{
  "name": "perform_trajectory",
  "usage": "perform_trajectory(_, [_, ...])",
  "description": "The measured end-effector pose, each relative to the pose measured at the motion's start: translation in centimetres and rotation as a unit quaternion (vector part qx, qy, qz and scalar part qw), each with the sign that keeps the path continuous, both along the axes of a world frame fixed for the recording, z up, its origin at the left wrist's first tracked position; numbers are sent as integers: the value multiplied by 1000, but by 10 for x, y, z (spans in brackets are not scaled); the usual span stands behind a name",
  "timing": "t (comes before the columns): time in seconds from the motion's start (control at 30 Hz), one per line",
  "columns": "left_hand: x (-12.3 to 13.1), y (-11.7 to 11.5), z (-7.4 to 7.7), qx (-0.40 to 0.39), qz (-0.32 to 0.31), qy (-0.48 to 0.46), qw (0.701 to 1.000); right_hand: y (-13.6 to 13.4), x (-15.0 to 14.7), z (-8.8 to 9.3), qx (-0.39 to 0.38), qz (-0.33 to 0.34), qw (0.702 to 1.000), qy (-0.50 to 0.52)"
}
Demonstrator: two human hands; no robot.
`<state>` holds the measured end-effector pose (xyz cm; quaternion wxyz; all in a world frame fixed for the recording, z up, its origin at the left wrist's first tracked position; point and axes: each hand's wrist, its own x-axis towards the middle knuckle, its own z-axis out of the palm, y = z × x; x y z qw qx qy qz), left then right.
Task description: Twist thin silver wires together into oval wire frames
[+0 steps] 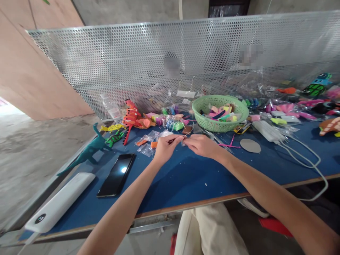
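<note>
Both hands meet above the middle of the blue table. My left hand (168, 146) is closed, thumb and finger pinched together. Against it, my right hand (199, 144) is closed too, its fingertips pressed at the same spot. A thin pale wire (191, 131) curves up from between the fingertips; the rest of what they grip is too small to make out. Just beyond the hands lies a brown piece (187, 129). Small clear bags with orange pieces (142, 142) lie left of my left hand. Right of my right hand are thin wires and a pink strip (230, 145).
A green basket (202, 122) of coloured foam pieces stands behind. A teal dinosaur (92, 148), phone (117, 175) and white power bank (62, 203) sit left. A grey oval (250, 145) and white cables (305, 154) lie right. A perforated metal screen (127, 60) borders the back.
</note>
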<state>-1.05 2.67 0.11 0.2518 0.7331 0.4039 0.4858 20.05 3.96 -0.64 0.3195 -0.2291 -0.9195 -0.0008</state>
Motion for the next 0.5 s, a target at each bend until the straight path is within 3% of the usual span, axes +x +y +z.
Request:
perform_trajectory(0.17, [4,1,-2,-38,0,-32,999,12,-2,-6,72,-27,997,-30])
perform_trajectory(0.37, [4,2,0,-27,-6,-35,999,13,-3,-6,-27,-22,995,90])
perform_trajectory(0.5, [0,4,0,-31,-7,-33,999,9,-3,-7,-67,-16,991,117])
